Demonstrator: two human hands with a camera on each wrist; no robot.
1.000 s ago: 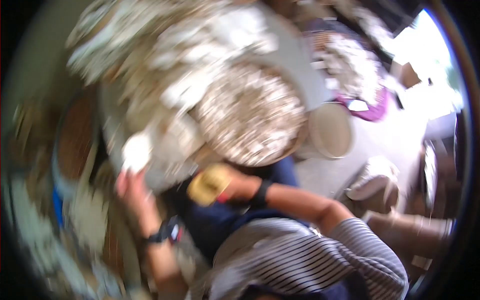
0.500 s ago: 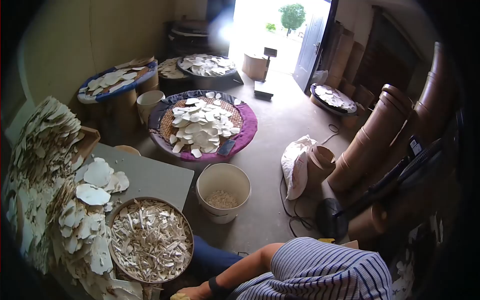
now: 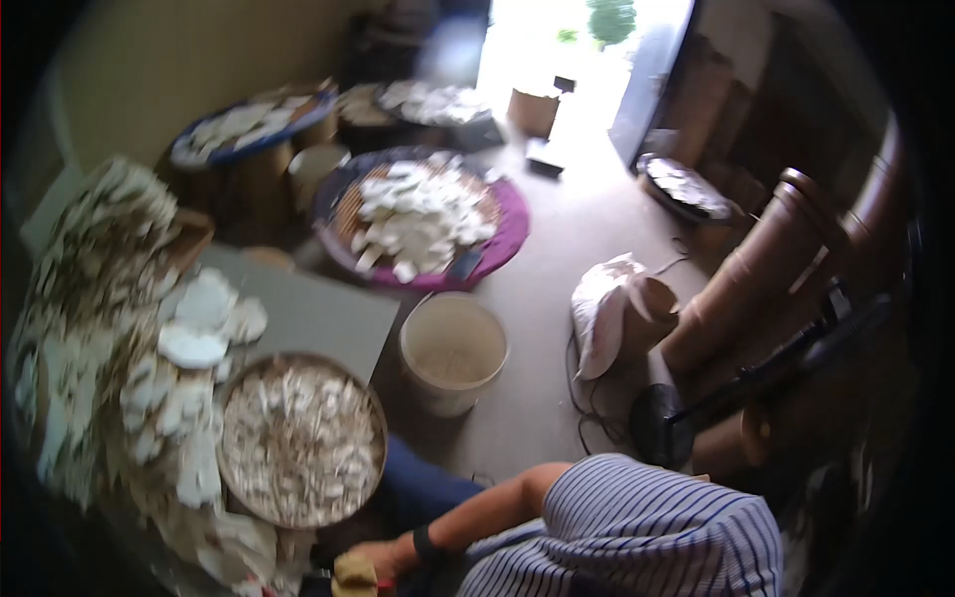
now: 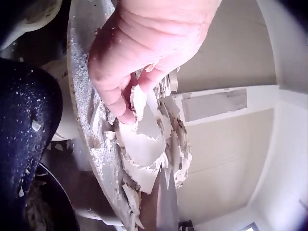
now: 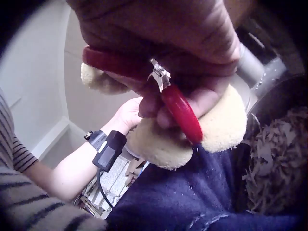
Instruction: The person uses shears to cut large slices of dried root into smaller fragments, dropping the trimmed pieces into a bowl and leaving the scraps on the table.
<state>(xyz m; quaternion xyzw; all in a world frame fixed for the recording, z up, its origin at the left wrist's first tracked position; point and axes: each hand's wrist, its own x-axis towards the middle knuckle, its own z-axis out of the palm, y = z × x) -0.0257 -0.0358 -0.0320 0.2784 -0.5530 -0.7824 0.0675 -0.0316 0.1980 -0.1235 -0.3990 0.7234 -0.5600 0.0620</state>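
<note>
My right hand point(image 5: 168, 36) grips red-handled clippers point(image 5: 182, 113) with a metal spring between the handles. Yellow foam pads point(image 5: 224, 122) wrap round the fingers of this hand. In the right wrist view the clippers are over my lap, and the blades are hidden. With thumb and fingers my left hand point(image 4: 149, 43) pinches a thin white flake point(image 4: 139, 101) at a heap of pale, brittle flakes point(image 4: 144, 149) on the table. Close to my right hand, at the bottom of the head view, is a round tub point(image 3: 384, 433) full of chips point(image 3: 298, 448).
Stacked flakes point(image 3: 109, 298) rise along the left side of the grey table point(image 3: 328, 308). A white bucket point(image 3: 453, 333) stands beyond the tub, holding some chips. Farther back is a purple-rimmed basket point(image 3: 517, 224) heaped with white pieces. A sack point(image 3: 602, 308) and brown tubes point(image 3: 731, 279) stand at right.
The head view has swung up from my lap toward the room. One second ago my left hand held a white round piece near my lap; now it is at the heap. My right hand still holds the clippers.
</note>
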